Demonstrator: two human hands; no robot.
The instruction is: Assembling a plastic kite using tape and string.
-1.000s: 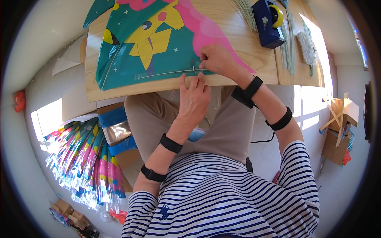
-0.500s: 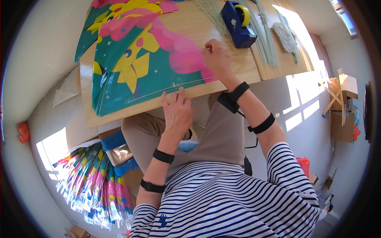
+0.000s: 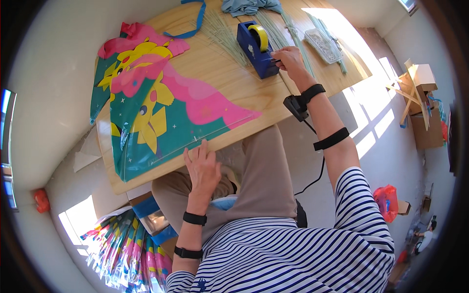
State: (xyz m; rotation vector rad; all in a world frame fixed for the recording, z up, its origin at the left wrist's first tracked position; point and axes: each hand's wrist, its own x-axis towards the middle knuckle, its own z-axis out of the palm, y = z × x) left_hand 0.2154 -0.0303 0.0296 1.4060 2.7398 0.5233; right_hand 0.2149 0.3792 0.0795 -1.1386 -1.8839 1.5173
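Note:
A thin plastic kite sail (image 3: 183, 115), green and pink with yellow cartoon figures, lies spread along the table's near edge. A thin pale rod (image 3: 207, 136) runs along its near edge. My left hand (image 3: 202, 168) rests with fingers apart, fingertips touching the sail's near edge beside the rod. At the front end of a blue tape dispenser (image 3: 259, 58) with a yellow-cored roll (image 3: 259, 38), my right hand (image 3: 293, 63) is closed in a pinch. Its fingertips are where the tape comes off; the clear strip itself is hard to make out.
Bundles of thin pale rods (image 3: 224, 36) and a clear plastic box (image 3: 322, 46) of small parts lie behind and right of the dispenser. A blue strap (image 3: 199, 22) and a blue cloth (image 3: 251, 7) are at the back. Finished-looking kites (image 3: 129, 249) fan out below left.
My right hand has left the sail's right end and reached up and right to the tape dispenser. My left hand stays at the sail's near edge. The view has shifted.

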